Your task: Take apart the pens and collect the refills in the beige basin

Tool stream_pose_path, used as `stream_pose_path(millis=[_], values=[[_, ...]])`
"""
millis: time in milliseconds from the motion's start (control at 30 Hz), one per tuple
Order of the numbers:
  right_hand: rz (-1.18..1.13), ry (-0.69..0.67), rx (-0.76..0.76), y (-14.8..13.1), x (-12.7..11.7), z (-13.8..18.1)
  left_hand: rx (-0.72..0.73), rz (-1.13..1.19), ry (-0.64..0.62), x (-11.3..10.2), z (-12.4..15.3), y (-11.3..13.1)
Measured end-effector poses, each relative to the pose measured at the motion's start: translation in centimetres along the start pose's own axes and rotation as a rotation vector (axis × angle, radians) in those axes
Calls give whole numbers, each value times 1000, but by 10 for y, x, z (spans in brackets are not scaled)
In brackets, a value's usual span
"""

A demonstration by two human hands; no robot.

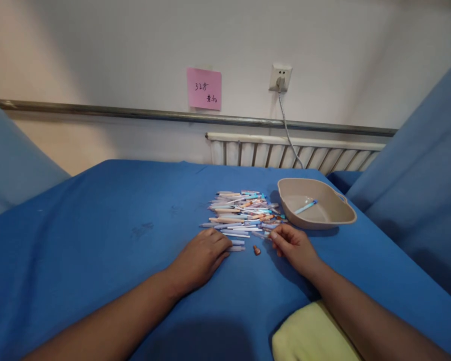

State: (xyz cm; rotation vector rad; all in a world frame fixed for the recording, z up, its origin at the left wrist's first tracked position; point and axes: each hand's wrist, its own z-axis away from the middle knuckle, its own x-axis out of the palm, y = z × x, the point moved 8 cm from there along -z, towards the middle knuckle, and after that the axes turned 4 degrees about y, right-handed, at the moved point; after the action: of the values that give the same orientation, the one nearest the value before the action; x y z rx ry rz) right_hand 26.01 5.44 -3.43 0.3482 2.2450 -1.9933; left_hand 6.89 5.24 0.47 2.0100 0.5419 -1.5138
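Observation:
A pile of pens (229, 219), mostly white, pale blue and peach, lies on a blue-covered table. My left hand (206, 250) rests at the near left edge of the pile, its fingers curled over the left ends of a couple of pale pens (237, 248). Between thumb and fingers of my right hand (293, 246), closed in a pinch, is the right end of a clear, pale pen (261, 234). A small brown, bottle-shaped piece (256, 249) lies on the cloth between both hands.
A beige basin (342, 213) stands right of the pile with one blue and white pen (306, 206) inside. Yellow fabric (311, 336) lies beneath my right forearm. Behind the table are a radiator (255, 150), a metal rail (146, 114) and a plugged-in socket (280, 77).

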Motion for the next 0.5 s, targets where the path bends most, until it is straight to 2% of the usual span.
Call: stream_pose_path(millis=[200,500], values=[[70,-153,-20,-5,18,12,-9,30,3,2,0,-3],[85,-192,-37,-9,21,13,-12,92,19,-1,-2,0]])
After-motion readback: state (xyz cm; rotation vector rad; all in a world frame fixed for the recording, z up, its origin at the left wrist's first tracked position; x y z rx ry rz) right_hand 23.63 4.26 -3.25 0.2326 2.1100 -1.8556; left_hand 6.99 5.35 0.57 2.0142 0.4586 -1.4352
